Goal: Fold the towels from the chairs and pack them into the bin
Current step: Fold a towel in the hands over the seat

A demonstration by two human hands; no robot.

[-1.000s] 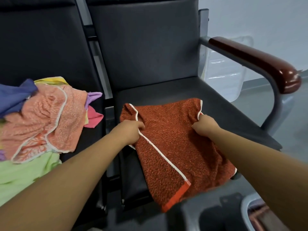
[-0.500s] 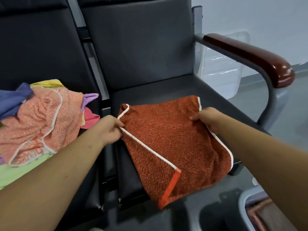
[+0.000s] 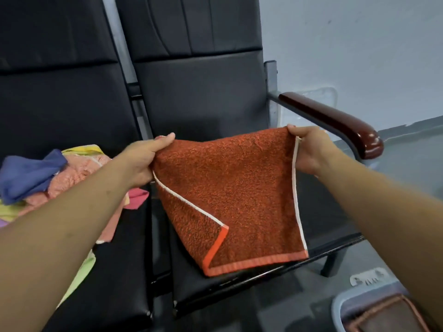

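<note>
Over the right seat, at 12 o'clock: rust-red towel (image 3: 230, 192) half-folded, left hand (image 3: 141, 161) and right hand (image 3: 309, 149) each pinched on a top corner. Unfolded towel pile (image 3: 60, 178) waiting at 9 o'clock. Bin (image 3: 374, 312) at 5 o'clock, seemingly holding one brown towel (image 3: 383, 318).

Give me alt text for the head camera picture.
Two bare hands, left hand and right hand, hold up a half-folded rust-orange terry towel above a black padded chair seat. A heap of coloured towels lies on the neighbouring seat.
</note>
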